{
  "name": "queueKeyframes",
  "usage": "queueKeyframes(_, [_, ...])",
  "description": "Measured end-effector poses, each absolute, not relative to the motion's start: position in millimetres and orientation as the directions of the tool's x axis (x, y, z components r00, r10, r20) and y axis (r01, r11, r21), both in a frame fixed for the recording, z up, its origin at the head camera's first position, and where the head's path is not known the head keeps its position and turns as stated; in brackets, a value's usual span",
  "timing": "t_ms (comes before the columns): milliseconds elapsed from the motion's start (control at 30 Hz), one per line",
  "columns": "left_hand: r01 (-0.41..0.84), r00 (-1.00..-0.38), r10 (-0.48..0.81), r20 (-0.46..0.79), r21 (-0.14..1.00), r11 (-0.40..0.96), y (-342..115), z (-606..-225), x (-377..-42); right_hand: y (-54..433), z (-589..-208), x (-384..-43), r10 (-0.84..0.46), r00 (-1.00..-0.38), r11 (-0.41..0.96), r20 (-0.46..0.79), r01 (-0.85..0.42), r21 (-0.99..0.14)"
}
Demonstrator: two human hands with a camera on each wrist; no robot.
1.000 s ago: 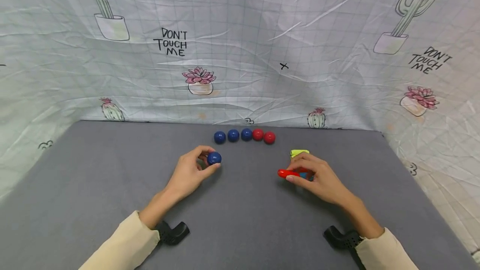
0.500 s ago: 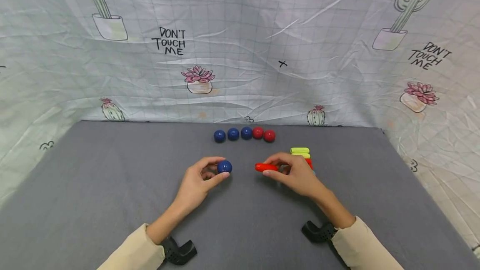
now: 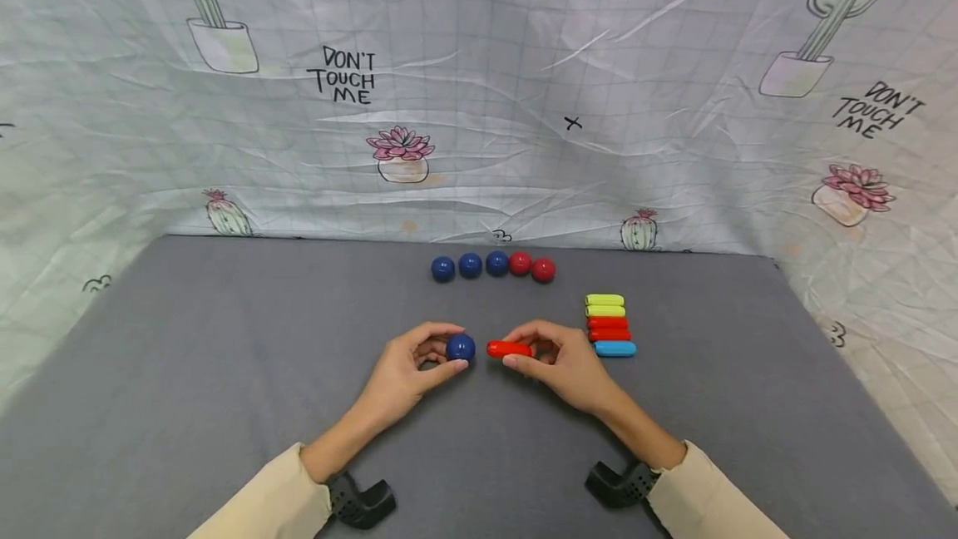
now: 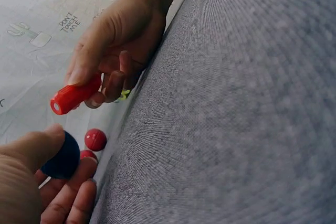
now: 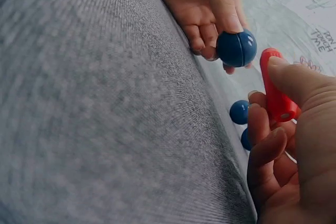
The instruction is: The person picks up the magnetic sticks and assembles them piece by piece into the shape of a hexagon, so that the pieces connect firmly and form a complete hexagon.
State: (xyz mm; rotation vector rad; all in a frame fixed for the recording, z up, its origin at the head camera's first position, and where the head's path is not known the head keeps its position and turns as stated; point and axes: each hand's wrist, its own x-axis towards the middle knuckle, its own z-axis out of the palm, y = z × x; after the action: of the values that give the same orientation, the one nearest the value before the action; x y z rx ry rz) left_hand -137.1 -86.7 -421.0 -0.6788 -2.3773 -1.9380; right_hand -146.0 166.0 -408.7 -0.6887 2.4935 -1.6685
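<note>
A: Holding what in the left hand?

B: Grasping a glossy blue ball, pinching with the thumb on the near side and curling fingers round the far side. Showing a seam round the ball in the right wrist view.

A: Holding what in the right hand?

B: Grasping a red cylinder between thumb and fingers, aiming one end leftward at the ball and leaving a narrow gap. Showing a round hole at the end facing the left hand in the left wrist view, and another at the palm-side end in the right wrist view.

A: Seeing what beyond the hands?

B: Noting, past both sets of fingertips, a loose row: three blue balls leftward, two red balls rightward.

A: And observing what beside the right hand?

B: Observing, to its right, cylinders side by side: two lime-yellow cylinders farthest off, two more red cylinders in the middle, one light-blue cylinder nearest, just beside the hand.

A: Working over what?

B: Working over a grey cloth-covered table under both hands, facing a pale printed backdrop beyond. Wearing, behind each hand, a black wrist device and a beige sleeve.
</note>
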Motion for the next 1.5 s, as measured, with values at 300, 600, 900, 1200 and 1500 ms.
queueKeyframes(300, [0.335,-0.904,0.345,0.254,0.921,0.198,-89,-417,-136,162,-409,-147,-0.411,-0.887,0.346,0.211,-0.365,-0.864])
queueKeyframes(600, [0.342,-0.900,0.354,0.253,0.915,0.215,-92,-415,-134,158,-413,-148,-0.439,-0.865,0.376,0.243,-0.422,-0.825])
queueKeyframes(900, [0.374,-0.883,0.385,0.269,0.898,0.230,-91,-419,-134,155,-414,-148,-0.435,-0.869,0.355,0.235,-0.405,-0.842])
queueKeyframes(1200, [0.381,-0.885,0.381,0.269,0.888,0.258,-89,-419,-134,146,-404,-154,-0.419,-0.878,0.349,0.234,-0.393,-0.851])
queueKeyframes(1500, [0.368,-0.893,0.347,0.287,0.909,0.196,-85,-419,-134,140,-388,-172,-0.433,-0.866,0.388,0.251,-0.430,-0.815])
